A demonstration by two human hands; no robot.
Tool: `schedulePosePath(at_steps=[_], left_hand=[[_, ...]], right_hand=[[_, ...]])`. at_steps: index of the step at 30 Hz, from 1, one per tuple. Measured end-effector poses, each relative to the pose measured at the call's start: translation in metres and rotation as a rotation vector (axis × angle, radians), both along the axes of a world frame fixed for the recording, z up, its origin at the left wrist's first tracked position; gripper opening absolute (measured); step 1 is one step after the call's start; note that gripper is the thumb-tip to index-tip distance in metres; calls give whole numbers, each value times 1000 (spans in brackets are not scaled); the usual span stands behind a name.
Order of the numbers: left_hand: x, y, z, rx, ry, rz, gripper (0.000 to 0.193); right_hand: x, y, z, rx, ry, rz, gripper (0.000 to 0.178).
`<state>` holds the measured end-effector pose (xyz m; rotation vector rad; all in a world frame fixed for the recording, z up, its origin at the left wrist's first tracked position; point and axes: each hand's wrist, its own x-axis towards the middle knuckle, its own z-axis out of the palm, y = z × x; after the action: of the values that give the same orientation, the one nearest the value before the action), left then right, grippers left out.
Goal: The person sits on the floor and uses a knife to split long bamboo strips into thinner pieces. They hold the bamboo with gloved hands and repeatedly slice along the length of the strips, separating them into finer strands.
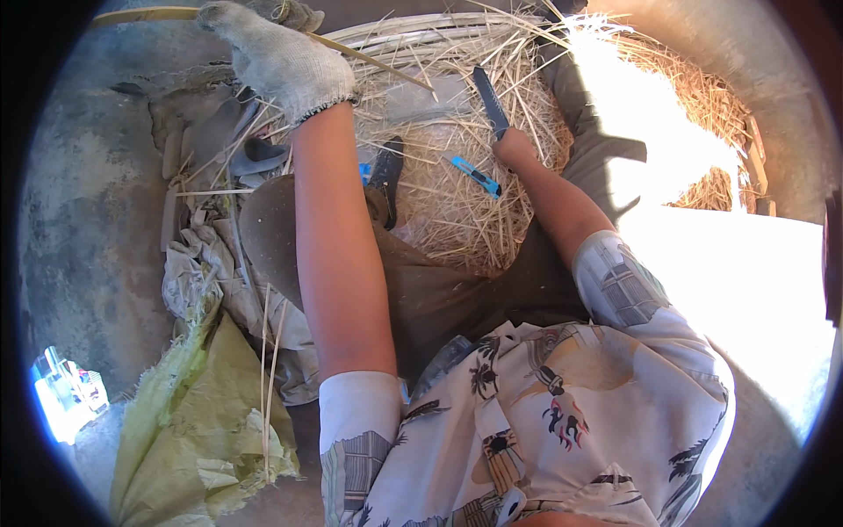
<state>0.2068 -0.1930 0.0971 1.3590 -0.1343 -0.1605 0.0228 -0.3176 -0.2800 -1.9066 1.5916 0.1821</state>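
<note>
My left hand (pixel 277 66), in a pale knitted glove, is stretched far forward at the upper left. It is closed on a long, thin bamboo strip (pixel 373 64), which runs out past both sides of the glove. Bare and closed, my right hand (pixel 515 147) grips a knife with a long dark blade (pixel 490 98) pointing away from me; its handle is hidden in the fist. Just left of that hand, a blue box cutter (pixel 477 176) lies on the pale bamboo shavings (pixel 465 228) between my legs.
A dark shoe or sandal (pixel 387 176) shows by my left forearm. Crumpled yellow-green sacking (pixel 206 413) lies at the lower left, near thin loose strips (pixel 268 386). More shavings (pixel 716 180) are heaped at the right in bright sunlight. A concrete wall (pixel 88 202) stands at the left.
</note>
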Motion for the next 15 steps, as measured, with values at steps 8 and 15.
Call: schedulePosePath(at_steps=[8,15], left_hand=[[9,2,-14,208,-146,-35,97],[35,-21,-22,-444,-70,-407,47]], right_hand=[[7,-17,-9,-37,-207,-179,55],[33,-28,52,111,-537,-10,39]])
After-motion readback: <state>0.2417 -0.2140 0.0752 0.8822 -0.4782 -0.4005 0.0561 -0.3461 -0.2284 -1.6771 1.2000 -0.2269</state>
